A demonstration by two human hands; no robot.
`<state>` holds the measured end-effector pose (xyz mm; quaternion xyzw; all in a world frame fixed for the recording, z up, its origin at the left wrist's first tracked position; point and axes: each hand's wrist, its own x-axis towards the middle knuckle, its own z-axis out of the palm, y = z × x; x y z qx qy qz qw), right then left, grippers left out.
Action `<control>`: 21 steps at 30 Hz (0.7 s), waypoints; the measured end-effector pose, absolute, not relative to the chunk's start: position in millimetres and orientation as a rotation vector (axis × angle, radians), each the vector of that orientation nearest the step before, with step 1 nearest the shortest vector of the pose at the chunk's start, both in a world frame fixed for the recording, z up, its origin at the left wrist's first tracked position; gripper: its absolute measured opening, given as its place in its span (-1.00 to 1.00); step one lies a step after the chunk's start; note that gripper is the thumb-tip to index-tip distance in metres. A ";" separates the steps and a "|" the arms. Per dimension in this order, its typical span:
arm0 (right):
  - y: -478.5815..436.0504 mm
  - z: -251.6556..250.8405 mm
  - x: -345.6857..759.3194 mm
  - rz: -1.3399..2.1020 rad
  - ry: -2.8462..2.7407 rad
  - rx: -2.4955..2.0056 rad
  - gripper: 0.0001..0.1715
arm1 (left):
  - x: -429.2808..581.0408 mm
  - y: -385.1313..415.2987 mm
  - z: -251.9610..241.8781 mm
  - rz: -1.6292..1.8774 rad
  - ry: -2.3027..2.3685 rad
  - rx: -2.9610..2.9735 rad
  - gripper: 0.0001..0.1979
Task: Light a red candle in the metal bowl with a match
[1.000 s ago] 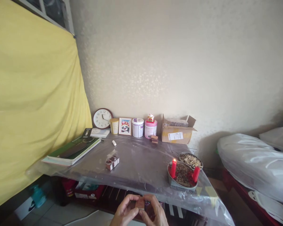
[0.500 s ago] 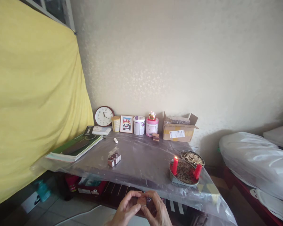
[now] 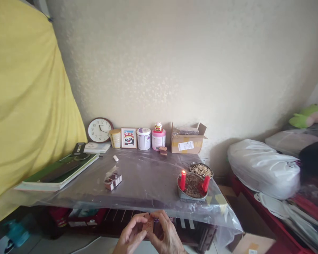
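Observation:
A small brown matchbox (image 3: pixel 148 225) is held up in front of the table's near edge, pinched between both my hands. Thumb and fingers of my left hand (image 3: pixel 131 233) close on its left side. The thumb of my right hand (image 3: pixel 167 233) meets its lower right corner, and the right index finger curves over near the top. Whether the matchbox's tray is slid out cannot be made out. On the table ahead lies a clear-wrapped pack of small boxes (image 3: pixel 113 181). A few brown matchboxes (image 3: pixel 163 151) are stacked at the back.
To the right, a lit red candle (image 3: pixel 183 180) and an unlit red candle (image 3: pixel 206 183) stand in a dark-filled tin (image 3: pixel 193 198). Behind it sits a dish of matchsticks (image 3: pixel 201 170). A cardboard box (image 3: pixel 188 144), canisters (image 3: pixel 143 139), a clock (image 3: pixel 100 129) and a book (image 3: pixel 60 173) line the table.
My view has swung to the right, so the table's things sit farther left. Both hands still hold the matchbox, which is now tilted differently.

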<state>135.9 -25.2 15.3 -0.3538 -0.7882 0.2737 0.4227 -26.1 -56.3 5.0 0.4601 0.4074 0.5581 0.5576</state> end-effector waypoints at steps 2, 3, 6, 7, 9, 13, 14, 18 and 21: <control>-25.1 14.6 136.2 0.681 -1.970 -0.895 -0.76 | -27.3 -57.3 7.3 1.291 0.964 1.078 -0.76; -25.1 14.2 136.5 0.683 -1.970 -0.897 -0.73 | -27.7 -57.7 8.0 1.285 0.966 1.079 -0.76; -25.3 13.6 138.1 0.698 -1.985 -0.868 -0.61 | -27.3 -57.5 6.7 1.259 0.980 1.097 -0.76; -25.4 13.5 138.8 0.702 -1.990 -0.858 -0.59 | -26.4 -56.9 4.6 1.270 0.980 1.097 -0.76; -25.6 13.1 139.9 0.714 -1.996 -0.849 -0.57 | -23.8 -54.8 -2.1 1.324 0.952 1.089 -0.75; -25.0 10.9 140.1 0.743 -1.990 -0.871 -0.60 | -20.2 -50.6 -17.6 1.394 0.911 1.062 -0.75; -24.4 10.3 139.7 0.750 -1.986 -0.884 -0.60 | -20.5 -50.1 -20.0 1.399 0.912 1.045 -0.74; -21.7 9.6 139.3 0.789 -1.951 -0.985 -0.58 | -25.3 -48.1 -19.1 1.371 0.846 0.858 -0.63; -22.1 8.3 142.9 0.832 -1.873 -1.061 -0.60 | -25.2 -44.2 -10.3 1.196 0.772 0.664 -0.70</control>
